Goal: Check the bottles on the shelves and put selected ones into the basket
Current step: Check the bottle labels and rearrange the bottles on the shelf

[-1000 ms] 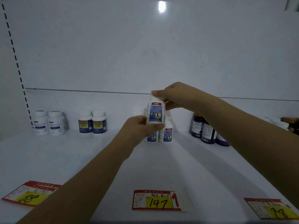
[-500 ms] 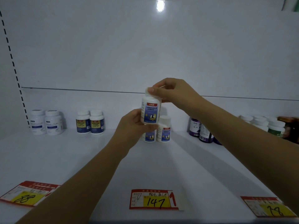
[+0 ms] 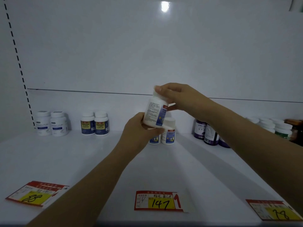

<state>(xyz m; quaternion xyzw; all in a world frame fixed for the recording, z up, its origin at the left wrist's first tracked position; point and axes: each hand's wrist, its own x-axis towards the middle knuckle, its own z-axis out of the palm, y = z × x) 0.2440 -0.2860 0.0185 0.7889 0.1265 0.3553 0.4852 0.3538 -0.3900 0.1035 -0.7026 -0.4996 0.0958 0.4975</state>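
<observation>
On the shelf [image 3: 82, 161], back row, left to right, we list: far-left pair [image 3: 51, 123]; second pair [image 3: 95, 123]; centre pair [image 3: 168, 133]; right cluster [image 3: 208, 133]; far-right group [image 3: 277, 128]. Along the front edge we list left tag [image 3: 36, 194], centre tag [image 3: 157, 201], right tag [image 3: 275, 210]. Held bottle [image 3: 155, 112] before and above the centre pair, left hand [image 3: 139, 128] beneath it, right hand [image 3: 177, 97] on its top

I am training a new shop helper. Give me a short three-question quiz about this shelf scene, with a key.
1. True or false: the white plastic bottle with the blue label stands on the white shelf.
2. Which number is written on the red-and-yellow paper price tag at the front middle? A 88, B 147, C 78.
3. Fill in: the right hand holds the bottle by its white ___, the left hand by its base.
Key: 1 false, both hands hold it above the shelf; 2 B; 3 cap.
</observation>
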